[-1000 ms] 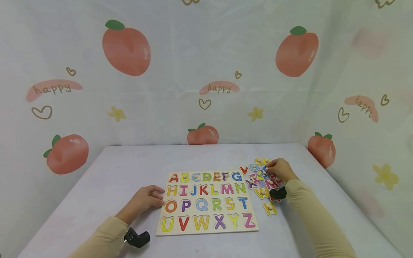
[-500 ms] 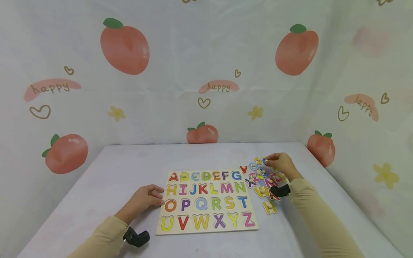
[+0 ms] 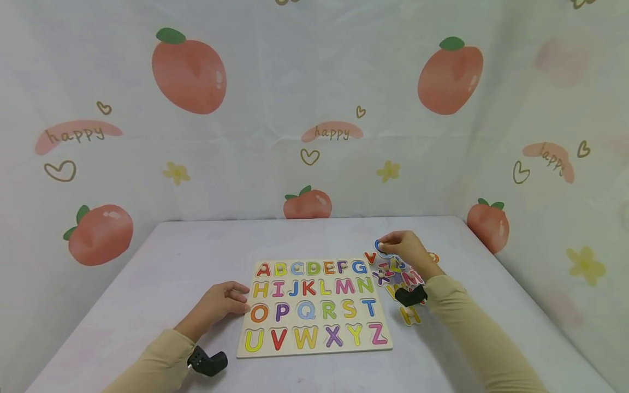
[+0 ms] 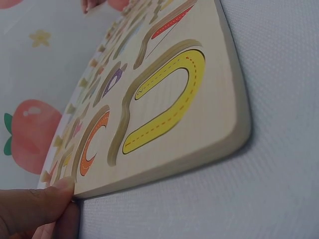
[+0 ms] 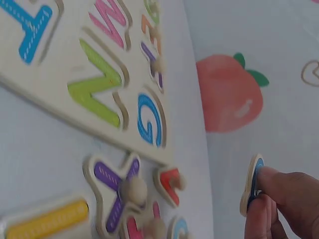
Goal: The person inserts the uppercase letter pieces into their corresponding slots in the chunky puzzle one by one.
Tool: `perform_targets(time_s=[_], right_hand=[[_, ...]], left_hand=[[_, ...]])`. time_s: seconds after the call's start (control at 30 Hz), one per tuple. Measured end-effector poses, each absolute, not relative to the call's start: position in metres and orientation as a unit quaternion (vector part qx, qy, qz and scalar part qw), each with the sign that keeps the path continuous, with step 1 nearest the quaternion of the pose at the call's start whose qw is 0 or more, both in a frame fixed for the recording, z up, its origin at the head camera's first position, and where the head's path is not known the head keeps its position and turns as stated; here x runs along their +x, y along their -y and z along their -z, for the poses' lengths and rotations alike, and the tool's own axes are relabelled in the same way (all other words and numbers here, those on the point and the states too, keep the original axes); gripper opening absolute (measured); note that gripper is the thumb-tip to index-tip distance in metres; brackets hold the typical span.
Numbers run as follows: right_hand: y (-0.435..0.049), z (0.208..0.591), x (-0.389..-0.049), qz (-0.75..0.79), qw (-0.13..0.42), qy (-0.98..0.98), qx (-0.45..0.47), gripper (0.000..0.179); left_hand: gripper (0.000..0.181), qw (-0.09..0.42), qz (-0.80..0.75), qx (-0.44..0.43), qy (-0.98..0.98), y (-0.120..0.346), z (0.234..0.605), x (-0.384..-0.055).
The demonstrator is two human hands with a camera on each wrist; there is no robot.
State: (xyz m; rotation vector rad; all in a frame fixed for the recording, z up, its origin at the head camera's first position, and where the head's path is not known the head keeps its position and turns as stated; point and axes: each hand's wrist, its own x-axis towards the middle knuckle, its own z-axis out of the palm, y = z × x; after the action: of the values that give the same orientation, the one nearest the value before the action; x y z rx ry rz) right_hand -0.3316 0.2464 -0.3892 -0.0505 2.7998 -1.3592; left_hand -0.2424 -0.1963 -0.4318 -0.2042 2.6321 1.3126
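In the head view a wooden alphabet puzzle board (image 3: 290,349) lies flat on the table, with knobbed pieces in its slots from A to F. The G slot (image 5: 148,119) shows its printed blue letter and no knob. My right hand (image 3: 408,252) pinches a blue letter piece (image 3: 377,245) beyond the board's far right corner. The right wrist view shows this blue piece (image 5: 253,179) edge-on between thumb and fingers. At the board's left edge rests my left hand (image 3: 221,303), its thumb (image 4: 62,185) touching the rim.
Loose letter pieces lie right of the board, several hidden by the right hand and forearm. Among them are a red V (image 3: 369,258), a purple X (image 3: 381,277) and a yellow H (image 3: 409,315). A printed cloth (image 3: 245,180) hangs behind the table.
My right hand has lifted the blue piece from among the loose pieces and carried it left, toward the board's far right corner. The left hand stays at the board's edge.
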Motion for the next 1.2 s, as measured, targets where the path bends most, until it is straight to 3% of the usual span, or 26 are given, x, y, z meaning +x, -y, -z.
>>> perform_targets(time_s=[0.57, 1.2], right_hand=[[-0.203, 0.416, -0.332, 0.423, 0.062, -0.904, 0.006, 0.019], [-0.192, 0.422, -0.327, 0.416, 0.073, -0.906, -0.015, 0.012]], left_hand=[[0.045, 0.099, -0.443, -0.072, -0.888, 0.195, 0.431, -0.241], [0.044, 0.093, -0.442, -0.078, -0.889, 0.194, 0.431, -0.24]])
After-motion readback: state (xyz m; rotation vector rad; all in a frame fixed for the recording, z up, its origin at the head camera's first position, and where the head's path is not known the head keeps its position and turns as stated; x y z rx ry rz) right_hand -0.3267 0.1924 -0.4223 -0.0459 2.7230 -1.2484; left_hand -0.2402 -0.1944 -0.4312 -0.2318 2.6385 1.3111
